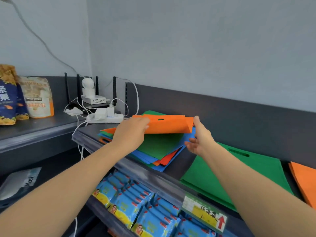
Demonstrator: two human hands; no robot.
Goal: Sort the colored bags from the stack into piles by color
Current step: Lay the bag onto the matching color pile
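The left hand (131, 132) is gripping the orange bag (171, 124), holding it just above the stack (159, 151). The right hand (199, 139) is touching the bag's right edge with its thumb, fingers spread apart. The green pile (239, 170) is lying to that hand's right.

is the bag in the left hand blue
No, the left hand grips an orange bag lifted above the mixed stack.

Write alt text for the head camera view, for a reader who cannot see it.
A person's left hand holds an orange bag above a mixed stack of green, blue and orange bags on a dark shelf, the right hand open at its other edge. To the right lie a green pile and an orange pile.
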